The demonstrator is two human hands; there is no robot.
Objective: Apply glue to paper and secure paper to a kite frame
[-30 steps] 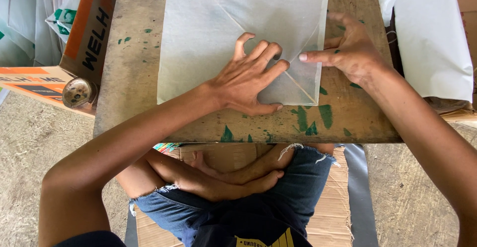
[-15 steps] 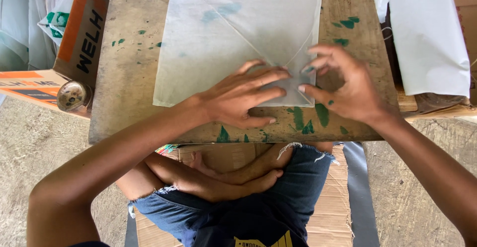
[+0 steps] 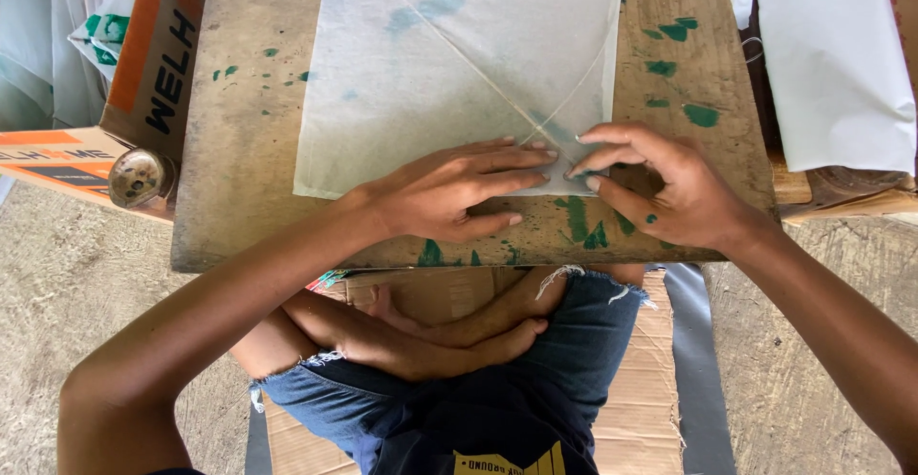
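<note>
— On the worn wooden board (image 3: 239, 198) stained with green paint, what is seen?

— A thin, translucent white paper sheet (image 3: 421, 83) crossed by slim sticks is spread flat there. Its near edge is pressed down by the left hand (image 3: 449, 193), fingers extended flat and together, nothing gripped.

— And the right hand (image 3: 669, 193)?

— Its fingertips (image 3: 581, 171) are pinched on the sheet's near right corner, just beside the left fingertips. Grey fabric (image 3: 832, 64) is seen at the right.
</note>
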